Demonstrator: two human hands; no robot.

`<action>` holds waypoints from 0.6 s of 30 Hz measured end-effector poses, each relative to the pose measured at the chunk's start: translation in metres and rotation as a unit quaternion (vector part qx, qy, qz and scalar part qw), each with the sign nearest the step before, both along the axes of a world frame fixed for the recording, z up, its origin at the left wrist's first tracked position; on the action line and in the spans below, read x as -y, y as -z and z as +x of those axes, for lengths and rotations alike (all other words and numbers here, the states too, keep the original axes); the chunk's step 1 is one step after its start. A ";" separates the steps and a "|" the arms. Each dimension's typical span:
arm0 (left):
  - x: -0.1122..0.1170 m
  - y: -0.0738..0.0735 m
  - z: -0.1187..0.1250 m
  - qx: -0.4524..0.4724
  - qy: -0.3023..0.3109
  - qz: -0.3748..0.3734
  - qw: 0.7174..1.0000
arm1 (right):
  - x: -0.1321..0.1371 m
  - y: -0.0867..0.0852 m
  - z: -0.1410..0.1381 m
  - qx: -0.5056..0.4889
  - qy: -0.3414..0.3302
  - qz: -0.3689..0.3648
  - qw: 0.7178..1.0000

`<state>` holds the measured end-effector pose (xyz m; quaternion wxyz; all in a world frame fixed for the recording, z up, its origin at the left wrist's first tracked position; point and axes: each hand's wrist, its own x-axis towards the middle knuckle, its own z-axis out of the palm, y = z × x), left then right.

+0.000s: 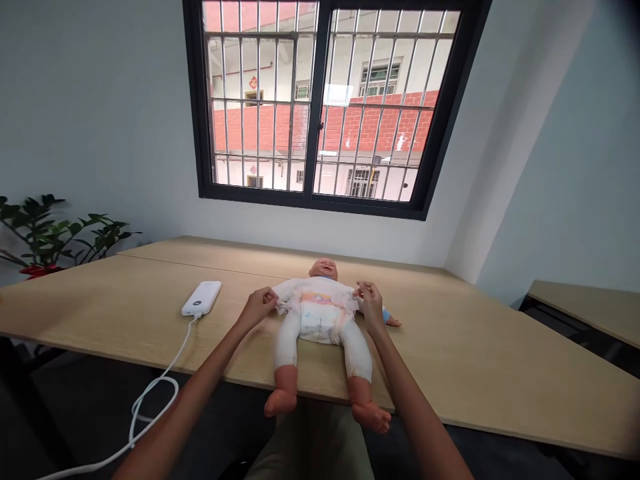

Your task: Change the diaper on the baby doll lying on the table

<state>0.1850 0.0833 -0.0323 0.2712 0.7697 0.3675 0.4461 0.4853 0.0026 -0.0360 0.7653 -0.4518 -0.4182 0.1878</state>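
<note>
Pale wooden tabletop (450,340) carries the baby doll (320,313), on its back, feet toward you, in a frilled white top (313,290) and nappy (320,327). Your left hand (257,308) and right hand (371,305) flank its waist, both nearly closed, pinching the top's edges. Farther out lie a white power bank (201,298) with its cable (165,393); beyond, a barred window (320,100) and leafy plant (50,233).

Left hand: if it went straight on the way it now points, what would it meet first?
The left hand would first meet the frilled white top of the baby doll, at its side edge. The fingertips look already at that edge, though depth is hard to judge from this view.
</note>
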 end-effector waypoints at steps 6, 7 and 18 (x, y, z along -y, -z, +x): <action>-0.016 0.028 -0.009 -0.110 -0.052 0.015 0.992 | 0.004 0.002 -0.002 0.036 0.013 -0.021 0.999; -0.017 0.029 -0.005 -0.110 -0.072 0.022 0.991 | 0.005 0.003 -0.003 0.050 0.010 -0.020 0.999; -0.030 0.029 0.021 -0.049 -0.173 -0.046 0.983 | 0.005 0.008 -0.009 0.086 -0.005 -0.048 0.995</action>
